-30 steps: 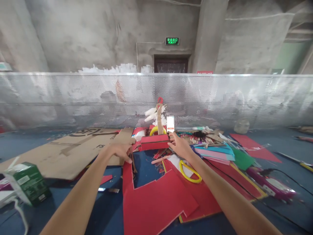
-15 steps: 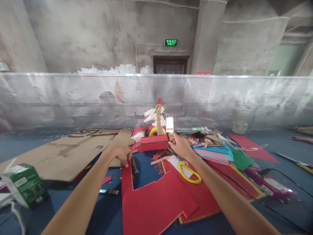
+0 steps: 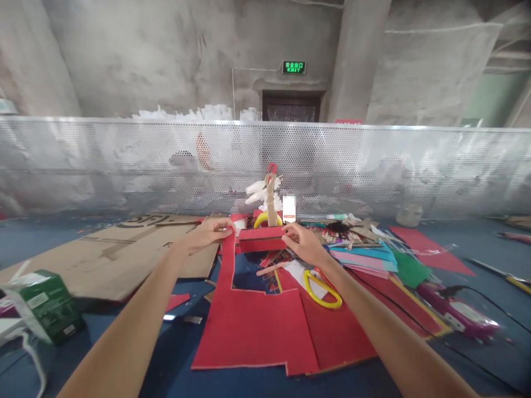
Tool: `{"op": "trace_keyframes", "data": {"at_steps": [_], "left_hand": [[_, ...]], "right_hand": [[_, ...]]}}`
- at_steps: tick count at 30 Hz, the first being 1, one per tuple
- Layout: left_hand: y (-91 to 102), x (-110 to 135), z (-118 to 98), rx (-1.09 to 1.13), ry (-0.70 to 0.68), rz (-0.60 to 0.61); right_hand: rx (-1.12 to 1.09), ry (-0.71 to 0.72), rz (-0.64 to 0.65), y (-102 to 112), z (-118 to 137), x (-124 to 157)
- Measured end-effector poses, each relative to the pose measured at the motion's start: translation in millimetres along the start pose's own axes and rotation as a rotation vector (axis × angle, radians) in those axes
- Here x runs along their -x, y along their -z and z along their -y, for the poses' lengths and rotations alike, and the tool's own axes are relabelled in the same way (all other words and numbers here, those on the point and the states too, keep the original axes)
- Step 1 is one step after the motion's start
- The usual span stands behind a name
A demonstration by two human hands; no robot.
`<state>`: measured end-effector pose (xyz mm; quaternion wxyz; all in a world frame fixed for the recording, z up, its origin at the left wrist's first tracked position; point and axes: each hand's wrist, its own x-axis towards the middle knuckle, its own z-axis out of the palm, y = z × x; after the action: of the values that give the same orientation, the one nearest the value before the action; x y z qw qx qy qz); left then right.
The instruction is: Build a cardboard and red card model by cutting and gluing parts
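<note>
So, head view, the only one here: looks to me like the step in hand is bringing the cut red sheet (image 3: 253, 331) alongside the red bar (image 3: 261, 241), over toward the bench's (image 3: 170, 354) far edge. I'd say the next move calls for a gentle touch, since that narrow arm of the sheet could easily bend, plus a steady bar. The left hand (image 3: 205, 235) has the arm's far tip pinched between thumb and fingers, just left of the bar's left end. The sheet's wide part spreads toward the bench's near edge, partly over another red sheet (image 3: 344, 337), well apart from both hands' fingers. Right hand's (image 3: 306, 244) fingers are curled at the bar's right end; can't tell whether they're gripping it or merely resting there. The yellow loop handle (image 3: 327, 305) sits nearer than that hand, beside the right forearm.
</note>
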<state>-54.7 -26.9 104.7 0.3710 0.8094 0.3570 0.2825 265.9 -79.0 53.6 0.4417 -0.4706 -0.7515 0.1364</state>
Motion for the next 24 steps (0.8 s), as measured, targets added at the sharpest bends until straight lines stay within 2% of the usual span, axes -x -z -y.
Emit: {"op": "trace_keyframes", "data": {"at_steps": [3,5,7,10,13,16,20,21,24], "left_hand": [[-19.9,-10,-10,-0.013,-0.049,-0.16],[-35.9,-16,-14,-0.056,-0.048,-0.189],[-52.1,-22,-17,-0.048,-0.046,-0.151],[-72.0,-28,-17,-0.004,-0.153,-0.068],[-81.9,-31,-16,0.016,-0.231,-0.056],[-80.6,-28,-17,0.008,-0.213,0.003],[-65.5,-16,-23,-0.068,-0.039,0.322],[-60.3,-13,-25,-0.113,0.002,0.37],[-43.4,-5,-31,-0.119,-0.002,0.4]], "right_hand": [[-0.239,-0.017,0.17,-7,10,3],[-0.365,-0.067,0.262,-15,19,6],[-0.476,-0.127,0.296,-25,29,8],[-0.68,-0.197,0.31,-37,38,10],[-0.703,-0.208,0.278,-42,40,10],[-0.605,-0.174,0.199,-42,37,7],[-0.629,-0.178,-0.027,-34,31,1],[-0.65,-0.191,-0.082,-30,31,-1],[-0.69,-0.236,-0.16,-13,30,-4]]}}
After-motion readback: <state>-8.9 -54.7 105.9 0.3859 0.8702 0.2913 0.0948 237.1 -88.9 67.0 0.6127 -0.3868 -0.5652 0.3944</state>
